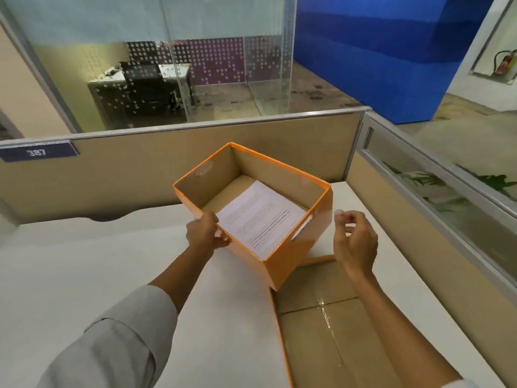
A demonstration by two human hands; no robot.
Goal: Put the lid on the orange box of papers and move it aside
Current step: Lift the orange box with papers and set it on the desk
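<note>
An open orange box (285, 264) stands on the white desk (84, 261), turned at an angle, with a sheaf of printed white papers (260, 217) lying inside. My left hand (205, 232) grips the box's near left rim, fingers over the edge. My right hand (354, 242) hovers just right of the box with fingers loosely curled, holding nothing and apart from the box wall. The lid (335, 331) lies upside down on the desk in front of the box, brown inside with an orange rim, partly under my right forearm.
A beige partition (140, 169) with a purple tag marked 387 closes the desk's far side. A glass-topped partition (436, 191) runs along the right. Beyond are a glass-walled office and a blue wall.
</note>
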